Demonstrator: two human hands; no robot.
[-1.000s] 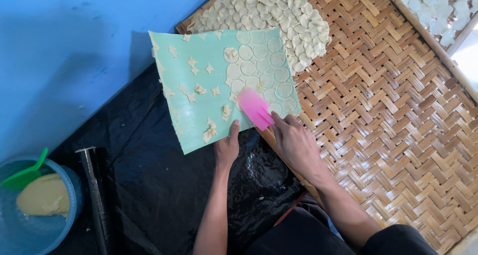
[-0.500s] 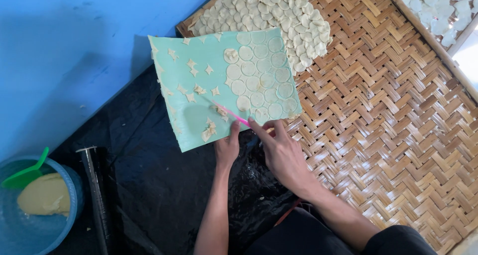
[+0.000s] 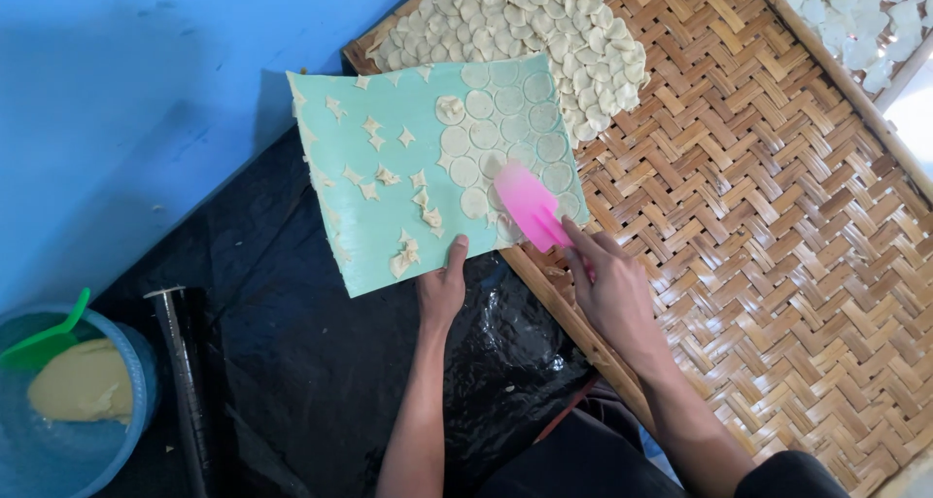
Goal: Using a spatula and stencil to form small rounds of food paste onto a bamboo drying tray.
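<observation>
Pink scraper [image 3: 528, 205] pinched in right hand [image 3: 610, 289], hiding some discs [image 3: 505, 119]; left hand [image 3: 442, 286] fingers clamped on mat [image 3: 389, 216] edge, underside unseen.

A blue wall [image 3: 146, 100] is seen at upper left, shaded in part. Below it, black plastic sheeting [image 3: 292, 362] is spread (glossy where light catches it). The right side is filled by a woven bamboo tray [image 3: 777, 245].
</observation>
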